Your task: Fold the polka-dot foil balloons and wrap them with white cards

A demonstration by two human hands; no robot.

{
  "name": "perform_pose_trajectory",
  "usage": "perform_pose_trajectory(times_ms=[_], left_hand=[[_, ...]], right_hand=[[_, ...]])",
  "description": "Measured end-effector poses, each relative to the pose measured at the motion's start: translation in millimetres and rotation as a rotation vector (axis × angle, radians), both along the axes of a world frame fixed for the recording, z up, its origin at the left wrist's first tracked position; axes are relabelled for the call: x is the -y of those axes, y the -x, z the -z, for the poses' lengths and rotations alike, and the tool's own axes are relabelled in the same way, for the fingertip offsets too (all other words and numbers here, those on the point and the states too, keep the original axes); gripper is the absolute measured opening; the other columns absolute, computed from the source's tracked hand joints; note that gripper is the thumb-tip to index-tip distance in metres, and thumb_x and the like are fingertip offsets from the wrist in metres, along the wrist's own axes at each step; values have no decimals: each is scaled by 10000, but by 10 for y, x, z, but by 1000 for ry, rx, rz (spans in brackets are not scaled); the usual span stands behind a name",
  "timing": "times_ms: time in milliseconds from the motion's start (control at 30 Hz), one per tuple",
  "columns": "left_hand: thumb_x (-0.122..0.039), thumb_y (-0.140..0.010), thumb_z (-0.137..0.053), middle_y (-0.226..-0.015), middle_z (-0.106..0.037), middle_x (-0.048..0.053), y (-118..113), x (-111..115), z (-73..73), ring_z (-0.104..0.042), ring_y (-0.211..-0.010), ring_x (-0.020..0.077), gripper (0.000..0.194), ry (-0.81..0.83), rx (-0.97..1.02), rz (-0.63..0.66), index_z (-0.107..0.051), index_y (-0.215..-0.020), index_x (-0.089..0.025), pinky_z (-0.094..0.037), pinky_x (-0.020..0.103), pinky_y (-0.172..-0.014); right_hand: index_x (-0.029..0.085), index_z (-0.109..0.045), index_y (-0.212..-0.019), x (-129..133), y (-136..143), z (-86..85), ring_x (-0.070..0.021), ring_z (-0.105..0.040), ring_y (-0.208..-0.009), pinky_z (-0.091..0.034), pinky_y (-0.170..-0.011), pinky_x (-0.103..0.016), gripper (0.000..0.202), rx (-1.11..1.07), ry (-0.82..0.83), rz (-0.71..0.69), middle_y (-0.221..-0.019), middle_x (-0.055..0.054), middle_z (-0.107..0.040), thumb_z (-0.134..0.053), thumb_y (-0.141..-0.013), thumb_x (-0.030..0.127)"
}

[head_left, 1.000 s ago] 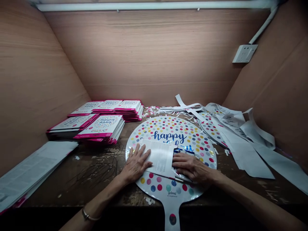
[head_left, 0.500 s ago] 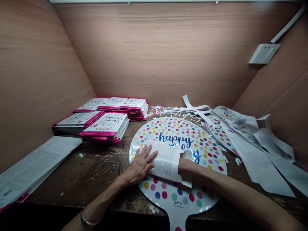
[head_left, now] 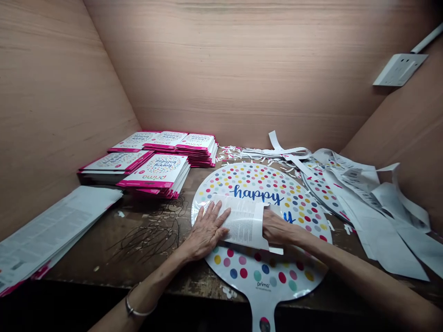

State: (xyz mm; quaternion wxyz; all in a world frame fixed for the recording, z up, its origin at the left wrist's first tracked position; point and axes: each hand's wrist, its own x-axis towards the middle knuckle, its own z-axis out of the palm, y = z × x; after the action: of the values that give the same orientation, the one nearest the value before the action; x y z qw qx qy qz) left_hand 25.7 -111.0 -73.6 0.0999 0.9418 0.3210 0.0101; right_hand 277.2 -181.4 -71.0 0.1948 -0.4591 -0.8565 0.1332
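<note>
Left hand [head_left: 206, 232], spread wide, should press the printed sleeve [head_left: 246, 221] lightly; right hand [head_left: 278, 227], grip hidden, sits partly inside at three o'clock.

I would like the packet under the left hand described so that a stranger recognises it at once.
On the brown table, find the dotted disc lettered "happy". Across its middle lies the white packet, the left hand on it, the right hand at its open end. Fine grey print faces up; unlike the stacked packets, it alone has hands on it.
</note>
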Motion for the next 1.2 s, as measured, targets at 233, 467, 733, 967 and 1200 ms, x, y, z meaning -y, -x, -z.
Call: perform_pose_trajectory(times_ms=[233, 467, 733, 967, 1200], left_hand=[[-366, -892, -436, -1457, -229, 106, -248, 156, -104, -105, -1331, 385, 439, -171, -17, 78, -388, -1324, -304, -44, 664, -988], [-425, -922, -330, -1412, -313, 155, -611, 595, -99, -201, -1333, 291, 486, -67, 60, 341, -375, -1313, -139, -131, 558, -1059], [-463, -902, -366, -1407, -322, 159, -614, 607, -36, -199, -1334, 289, 514, -34, 79, 308, -397, -1295, -132, -120, 571, -1057], [-466, -907, -344, -1410, -313, 161, -631, 619, -19, -199, -1333, 292, 532, -14, 90, 304, -377, -1311, -121, -104, 579, -1054], [-389, -902, -404, -1407, -329, 144, -623, 638, 8, -197, -1334, 292, 496, 2, 132, 298, -348, -1333, -149, -98, 581, -1056]], right_hand=[[153, -608, -1054, 516, -276, -214, -203, -564, -1020, -475, -852, -351, 266, 0, -258, 288, -1128, -122, -605, -403, -887, 180], [137, -643, -932, 502, -155, 33, -192, -581, -908, -494, -794, -325, 230, -12, -192, 206, -985, -94, -646, -421, -873, 126], [129, -646, -898, 554, -163, 8, -171, -563, -897, -468, -800, -287, 206, 84, -106, 186, -934, -80, -643, -444, -868, 96], [98, -621, -778, 484, 32, -96, -189, -556, -725, -473, -672, -301, 157, 564, -105, 139, -785, -87, -614, -474, -806, 53], [79, -605, -956, 575, 94, -166, -198, -550, -819, -462, -732, -324, 312, 834, -583, -91, -944, -125, -613, -342, -807, 3]])
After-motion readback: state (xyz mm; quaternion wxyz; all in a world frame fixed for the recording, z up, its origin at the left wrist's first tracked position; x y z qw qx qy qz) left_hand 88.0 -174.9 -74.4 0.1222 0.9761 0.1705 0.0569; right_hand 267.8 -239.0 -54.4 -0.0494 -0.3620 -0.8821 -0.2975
